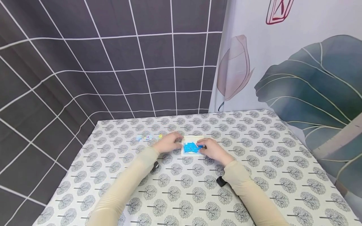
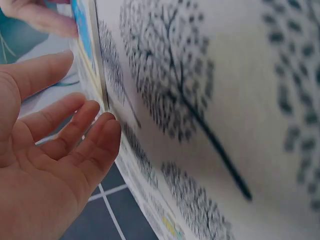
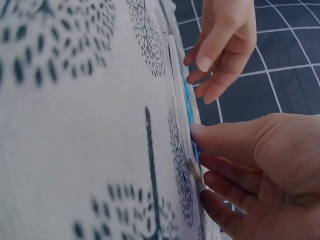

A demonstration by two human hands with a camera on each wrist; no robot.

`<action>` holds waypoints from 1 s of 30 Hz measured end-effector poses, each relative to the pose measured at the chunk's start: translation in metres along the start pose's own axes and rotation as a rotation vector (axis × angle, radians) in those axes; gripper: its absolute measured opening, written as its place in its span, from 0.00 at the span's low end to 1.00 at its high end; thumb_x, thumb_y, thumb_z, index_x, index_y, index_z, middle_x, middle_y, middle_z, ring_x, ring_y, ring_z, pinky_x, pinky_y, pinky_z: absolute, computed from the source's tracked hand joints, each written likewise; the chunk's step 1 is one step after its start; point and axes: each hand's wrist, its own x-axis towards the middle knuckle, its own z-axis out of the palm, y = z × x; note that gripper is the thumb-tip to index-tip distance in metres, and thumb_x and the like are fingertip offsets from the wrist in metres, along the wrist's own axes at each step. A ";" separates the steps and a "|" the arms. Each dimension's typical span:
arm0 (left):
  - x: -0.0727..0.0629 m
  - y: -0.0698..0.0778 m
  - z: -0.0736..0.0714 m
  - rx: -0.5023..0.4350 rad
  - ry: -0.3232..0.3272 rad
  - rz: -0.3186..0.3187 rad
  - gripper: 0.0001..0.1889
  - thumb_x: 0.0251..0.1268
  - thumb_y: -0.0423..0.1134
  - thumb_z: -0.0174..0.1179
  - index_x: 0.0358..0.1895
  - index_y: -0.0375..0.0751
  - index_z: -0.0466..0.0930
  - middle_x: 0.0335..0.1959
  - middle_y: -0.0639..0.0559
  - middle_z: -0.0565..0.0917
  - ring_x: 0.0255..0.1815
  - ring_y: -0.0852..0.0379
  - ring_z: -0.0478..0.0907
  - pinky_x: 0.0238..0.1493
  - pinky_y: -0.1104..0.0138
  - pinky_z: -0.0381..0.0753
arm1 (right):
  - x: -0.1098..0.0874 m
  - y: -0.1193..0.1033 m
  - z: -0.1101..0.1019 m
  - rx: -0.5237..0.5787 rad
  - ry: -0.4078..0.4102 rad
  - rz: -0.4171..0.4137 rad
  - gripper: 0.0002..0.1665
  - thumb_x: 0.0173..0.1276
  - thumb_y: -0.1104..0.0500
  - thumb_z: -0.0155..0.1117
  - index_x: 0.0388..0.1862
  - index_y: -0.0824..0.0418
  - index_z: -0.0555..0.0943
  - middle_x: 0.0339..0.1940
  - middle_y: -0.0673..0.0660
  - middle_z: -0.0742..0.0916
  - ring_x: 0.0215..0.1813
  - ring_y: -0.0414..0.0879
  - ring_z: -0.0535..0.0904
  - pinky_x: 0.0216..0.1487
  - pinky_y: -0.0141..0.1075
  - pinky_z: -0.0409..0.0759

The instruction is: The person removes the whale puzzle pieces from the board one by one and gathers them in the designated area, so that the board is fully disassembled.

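A shallow, pale-rimmed puzzle board [image 1: 185,153] with a blue animal-like shape [image 1: 190,147] lies flat on the tablecloth, between the two hands. My right hand [image 1: 212,150] reaches over its right side, thumb and index finger pinching the blue puzzle piece at the right end of the shape. In the right wrist view, the thumb [image 3: 225,137] meets the blue surface and the other fingers curl beside the board's edge. My left hand [image 1: 168,142] is at the board's left edge, fingers loosely bent and palm bare in the left wrist view.
Left of the left hand lie small light-blue and multicoloured pieces [image 1: 144,137] and a small yellow piece [image 1: 160,136]. The table wears a tree-print cloth [image 1: 186,182]. A dark gridded curtain [image 1: 155,53] hangs behind, a floral white one [image 1: 254,28] at the right.
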 end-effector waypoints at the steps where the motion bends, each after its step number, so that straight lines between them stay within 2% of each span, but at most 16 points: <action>1: 0.001 0.001 0.002 0.010 -0.010 0.013 0.25 0.67 0.40 0.64 0.64 0.31 0.76 0.64 0.39 0.78 0.66 0.41 0.74 0.70 0.50 0.68 | 0.000 0.001 0.000 0.008 -0.004 0.002 0.24 0.67 0.62 0.68 0.61 0.67 0.80 0.65 0.64 0.80 0.68 0.63 0.73 0.71 0.56 0.67; 7: 0.010 -0.001 0.012 0.061 -0.044 0.054 0.23 0.66 0.43 0.66 0.60 0.35 0.80 0.63 0.40 0.78 0.69 0.42 0.70 0.73 0.51 0.64 | 0.002 0.008 -0.002 0.043 -0.001 -0.012 0.25 0.66 0.61 0.69 0.61 0.67 0.80 0.63 0.65 0.80 0.66 0.63 0.74 0.70 0.58 0.66; 14: 0.014 0.000 0.015 0.075 -0.071 0.037 0.25 0.62 0.45 0.70 0.59 0.37 0.81 0.60 0.43 0.79 0.62 0.47 0.75 0.68 0.53 0.70 | 0.002 0.014 -0.001 0.074 0.013 -0.030 0.25 0.65 0.61 0.71 0.60 0.67 0.81 0.61 0.64 0.81 0.63 0.61 0.75 0.68 0.59 0.68; 18: 0.016 0.000 0.016 0.062 -0.078 0.022 0.24 0.61 0.44 0.71 0.58 0.37 0.82 0.57 0.46 0.80 0.59 0.48 0.76 0.66 0.54 0.72 | 0.003 0.015 -0.001 0.091 0.015 -0.018 0.25 0.65 0.61 0.71 0.60 0.66 0.81 0.61 0.64 0.80 0.63 0.62 0.75 0.68 0.60 0.68; 25: 0.022 -0.003 0.016 0.002 -0.068 0.037 0.20 0.58 0.39 0.73 0.52 0.36 0.83 0.47 0.50 0.83 0.50 0.53 0.78 0.60 0.58 0.76 | 0.004 0.019 0.003 0.124 0.011 0.023 0.26 0.64 0.60 0.71 0.61 0.64 0.81 0.63 0.63 0.79 0.65 0.61 0.74 0.69 0.60 0.67; 30: 0.027 -0.004 0.013 -0.046 -0.079 0.014 0.18 0.55 0.36 0.74 0.49 0.38 0.84 0.44 0.52 0.83 0.46 0.55 0.77 0.58 0.59 0.76 | 0.005 0.020 0.002 0.136 0.014 0.009 0.26 0.65 0.59 0.71 0.61 0.65 0.81 0.63 0.64 0.79 0.65 0.62 0.74 0.68 0.61 0.67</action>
